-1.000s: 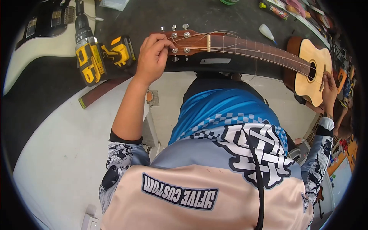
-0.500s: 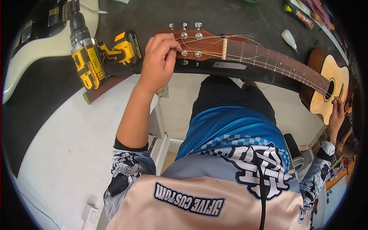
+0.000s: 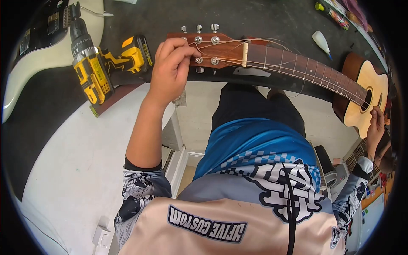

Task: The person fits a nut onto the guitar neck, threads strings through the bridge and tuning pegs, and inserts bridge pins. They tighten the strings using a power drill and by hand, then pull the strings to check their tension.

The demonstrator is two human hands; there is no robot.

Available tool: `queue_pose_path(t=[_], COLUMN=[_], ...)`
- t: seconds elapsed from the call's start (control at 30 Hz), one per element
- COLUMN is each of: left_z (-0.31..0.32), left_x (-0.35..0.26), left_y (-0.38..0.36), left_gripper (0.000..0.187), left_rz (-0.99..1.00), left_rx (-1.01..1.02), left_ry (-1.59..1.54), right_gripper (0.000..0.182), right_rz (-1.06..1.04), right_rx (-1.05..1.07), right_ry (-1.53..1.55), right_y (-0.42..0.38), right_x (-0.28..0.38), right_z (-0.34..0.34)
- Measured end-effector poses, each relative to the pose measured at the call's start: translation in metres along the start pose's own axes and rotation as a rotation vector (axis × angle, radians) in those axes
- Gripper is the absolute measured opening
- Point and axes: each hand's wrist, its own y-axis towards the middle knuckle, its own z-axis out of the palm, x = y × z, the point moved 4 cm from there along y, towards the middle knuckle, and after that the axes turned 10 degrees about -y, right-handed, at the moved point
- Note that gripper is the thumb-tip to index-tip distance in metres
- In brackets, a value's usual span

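Note:
An acoustic guitar lies across the dark bench, its pale body at the right and its neck running left to a brown headstock with metal tuners. My left hand is at the headstock's end, fingers bent and closed in a pinch on a guitar string beside the tuner posts. Loose strings loop over the nut and fretboard. At the far right, my right hand is over the guitar body below the soundhole, fingertips pinched together. What those fingertips hold is too small to make out.
A yellow-and-black cordless drill lies left of the headstock, close to a white electric guitar. A white glue bottle rests beyond the neck. A metal plate lies by the bench edge. Cords and small items fill the upper right.
My left hand and the headstock have shifted slightly left in view, along with the drill. The left hand's pinch is still at the tuners; the right hand has barely moved.

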Motion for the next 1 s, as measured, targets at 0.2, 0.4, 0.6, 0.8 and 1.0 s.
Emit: queue_pose_path(t=[0.2,0.4,0.6,0.8,1.0], left_z=[0.0,-0.001,-0.006,-0.006,-0.012], left_x=[-0.003,0.0,-0.004,-0.006,-0.007], left_y=[0.002,0.001,0.001,-0.004,-0.002], left_gripper=[0.02,0.021,0.025,0.033,0.027], left_rz=[0.04,0.0,0.016,0.07,0.291], left_rx=[0.018,0.028,0.031,-0.01,-0.013], left_ry=[0.014,-0.01,-0.041,-0.078,0.062], right_gripper=[0.026,0.024,0.024,0.026,0.027], right_rz=[-0.014,-0.056,-0.088,-0.075,-0.048], right_rx=[0.024,0.032,0.074,0.065,0.068], right_ry=[-0.018,-0.151,-0.089,-0.09,-0.043], right_y=[0.007,0.001,0.002,-0.005,-0.006], right_x=[0.002,0.013,0.009,-0.001,-0.011], right_z=[-0.012,0.003,0.012,0.021,0.022])
